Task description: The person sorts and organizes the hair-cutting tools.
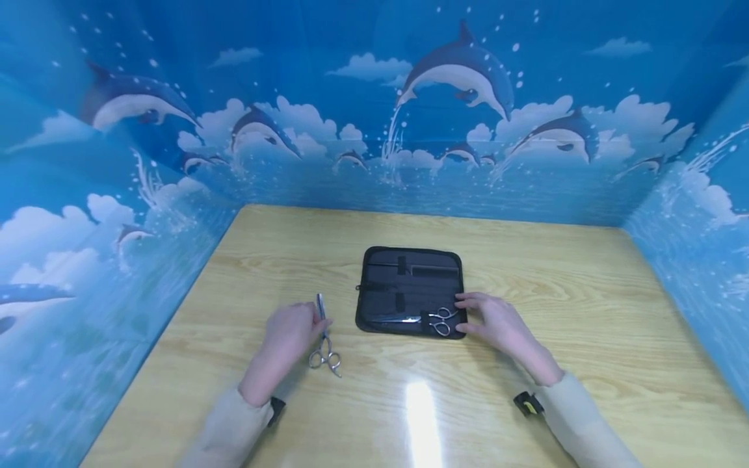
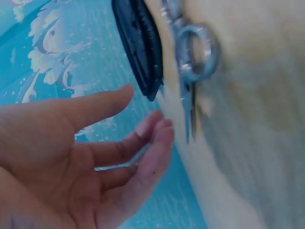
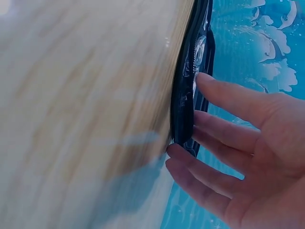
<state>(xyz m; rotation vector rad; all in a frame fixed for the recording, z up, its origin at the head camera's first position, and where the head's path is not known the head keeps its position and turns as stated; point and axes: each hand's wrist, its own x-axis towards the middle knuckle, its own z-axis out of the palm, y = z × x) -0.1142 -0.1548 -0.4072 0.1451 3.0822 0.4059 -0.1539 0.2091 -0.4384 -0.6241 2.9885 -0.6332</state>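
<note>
A pair of silver hairdressing scissors (image 1: 325, 357) lies on the table with its finger rings toward me. My left hand (image 1: 289, 335) is at its blades, thumb in front of them in the head view. In the left wrist view, the thumb and fingers are apart and the scissors (image 2: 198, 55) lie beyond the fingertips. The flat black zip case (image 1: 380, 305) lies unfolded. My right hand (image 1: 494, 322) touches its right edge with thumb and fingers spread. A second pair of scissors (image 1: 441, 327) sits under a strap in the case, below a black tail comb (image 1: 434, 271).
The wooden table (image 1: 556, 279) carries the case near its middle. Blue dolphin-print sheets (image 1: 363, 130) stand behind it and at both sides. A bright light reflection (image 1: 422, 422) shows on the near tabletop.
</note>
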